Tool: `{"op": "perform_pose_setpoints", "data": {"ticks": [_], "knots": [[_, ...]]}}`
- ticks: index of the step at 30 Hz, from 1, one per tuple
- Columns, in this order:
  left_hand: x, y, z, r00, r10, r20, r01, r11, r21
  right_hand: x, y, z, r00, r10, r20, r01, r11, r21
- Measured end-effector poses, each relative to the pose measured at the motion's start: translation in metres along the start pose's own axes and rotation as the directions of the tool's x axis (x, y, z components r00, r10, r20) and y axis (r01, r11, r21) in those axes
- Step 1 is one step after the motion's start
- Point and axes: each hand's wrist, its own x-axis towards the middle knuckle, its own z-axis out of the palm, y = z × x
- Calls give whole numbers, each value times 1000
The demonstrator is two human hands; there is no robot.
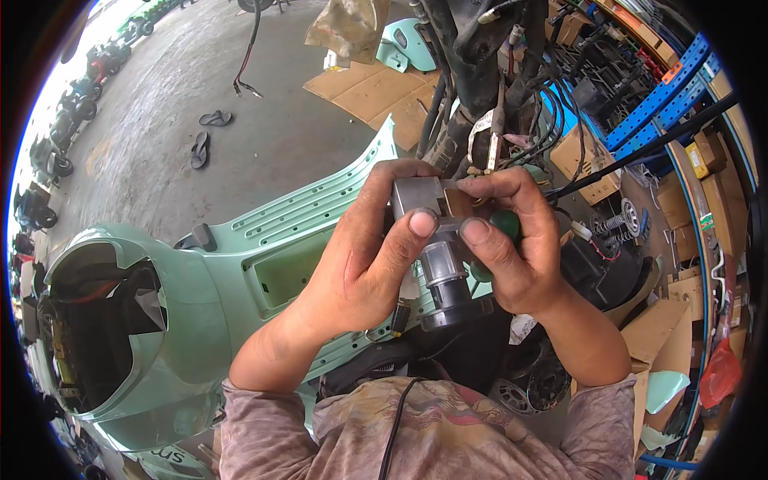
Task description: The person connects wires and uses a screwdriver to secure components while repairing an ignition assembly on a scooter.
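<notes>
Both hands hold a grey boxy part with a stepped metal-looking cylinder and dark flanged end (444, 272), its exact kind unclear to me. My left hand (360, 260) grips its left side, thumb laid on the front and fingers curled behind. Closed on its right side, my right hand (516, 248) has its thumb near the left one and its index finger over the top edge. A rounded green thing (506, 224) shows partly behind my right fingers. Just beyond the hands stands a dark vehicle frame tube (472, 76) with loose wiring around it.
A mint-green scooter body shell (180, 304) lies to the left, its slotted floor panel (312, 200) reaching behind my hands. Cardboard (380, 92) and black sandals (200, 150) lie on the floor. At right are cartons (582, 164), a coil-spring shock absorber (620, 220) and blue shelving (660, 96).
</notes>
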Motion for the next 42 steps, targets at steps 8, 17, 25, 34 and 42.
{"op": "perform_pose_setpoints", "data": {"ticks": [8, 17, 25, 34, 42], "knots": [[-2, 22, 4, 979, -205, 15, 205, 969, -141, 2, -16, -3, 993, 120, -4, -119, 990, 76], [0, 37, 3, 953, -300, -41, 290, 944, -158, 14, -29, -11, 993, 115, 26, -116, 992, 50], [2, 34, 10, 949, -303, -85, 274, 928, -251, 18, -21, -17, 993, -97, 72, 105, 987, -120], [-1, 32, 15, 975, -205, -86, 178, 952, -249, 14, -22, -15, 994, -60, 91, 62, 998, -29], [-8, 12, 13, 983, -157, -94, 140, 975, -171, 12, -11, -18, 990, -73, 120, 91, 985, -146]]}}
